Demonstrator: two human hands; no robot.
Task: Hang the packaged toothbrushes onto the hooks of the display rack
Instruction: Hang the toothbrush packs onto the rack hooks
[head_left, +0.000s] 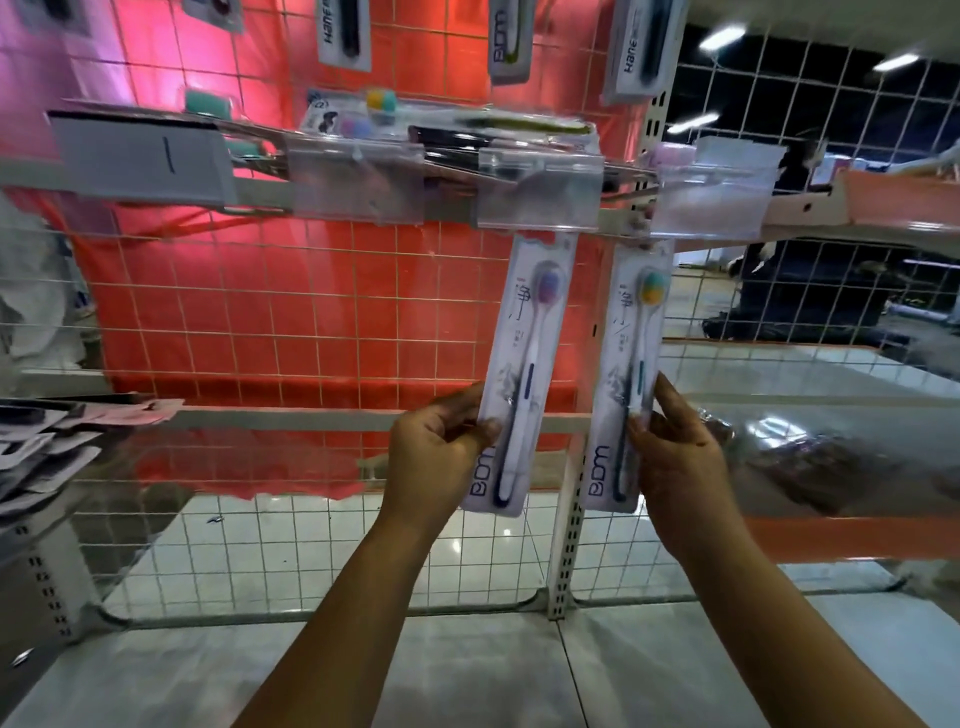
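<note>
Against a red backdrop stands the white wire-grid display rack (311, 291), its mesh panel crossed by a row of hooks carrying clear plastic price-tag holders (540, 195). More carded toothbrushes lie flat along those hooks (467, 137), and three further packs hang higher on the grid (343, 31). At the far left, a loose heap of carded packs (47, 447) rests on a shelf.

Below the tag holders, two long packaged toothbrushes hang side by side, just apart, their long axes near vertical and leaning slightly, tops to the right of their bottoms. Both point bristle-head up and handle down, with their top edges tucked up behind the tag holders, so whether each is threaded on its hook cannot be told.

The white-carded toothbrush with a purple-pink head (524, 374) is on the left. The person's left hand (436, 452) pinches its lower left edge, thumb on the front and fingers curled behind.

The white-carded toothbrush with a yellow-teal head (628, 374) is on the right, in front of the rack's white slotted upright post (563, 545). The right hand (675, 452) grips its lower right edge, thumb pressed on the front of the blister.
</note>
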